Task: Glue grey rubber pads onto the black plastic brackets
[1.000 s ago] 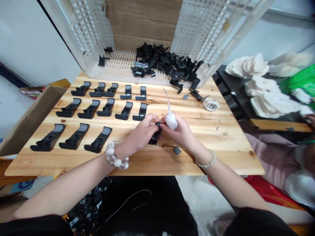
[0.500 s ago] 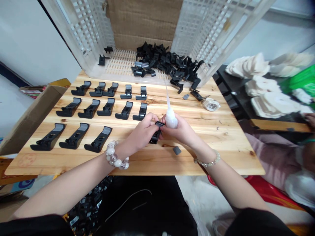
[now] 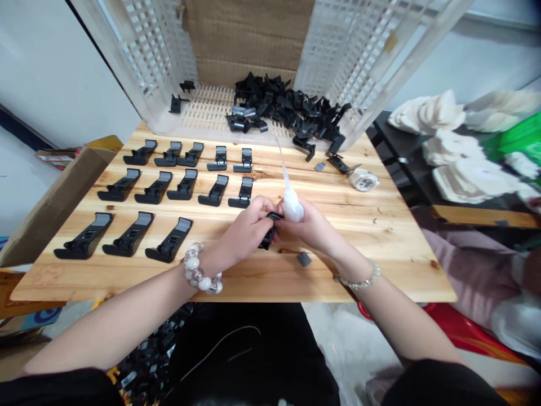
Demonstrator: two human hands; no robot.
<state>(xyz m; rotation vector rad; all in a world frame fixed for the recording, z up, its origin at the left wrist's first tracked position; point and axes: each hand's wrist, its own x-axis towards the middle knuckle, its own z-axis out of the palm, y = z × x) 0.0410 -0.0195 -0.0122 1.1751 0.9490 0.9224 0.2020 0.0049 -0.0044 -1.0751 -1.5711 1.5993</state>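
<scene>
Over the wooden board (image 3: 338,265), my left hand (image 3: 249,228) is closed on a black plastic clip (image 3: 267,237), partly covered by the fingers. My right hand (image 3: 310,225) holds a white glue bottle (image 3: 292,207) with a long thin nozzle pointing up and away. Its fingertips also touch the top end of the clip. A small grey pad (image 3: 304,259) lies just below my right hand. To the left, several black clips (image 3: 168,239) with grey pads on their ends lie in rows.
A white plastic crate (image 3: 211,115) on its side holds a heap of black parts (image 3: 279,101). Near its right front lie another grey pad (image 3: 320,167) and a roll of clear tape (image 3: 363,180). White stacked pieces (image 3: 465,175) and another person's leg (image 3: 460,265) are at the right.
The glue bottle in my right hand has tilted slightly, its nozzle tip swinging a little left. Both hands stay at the clip, with small finger movement.
</scene>
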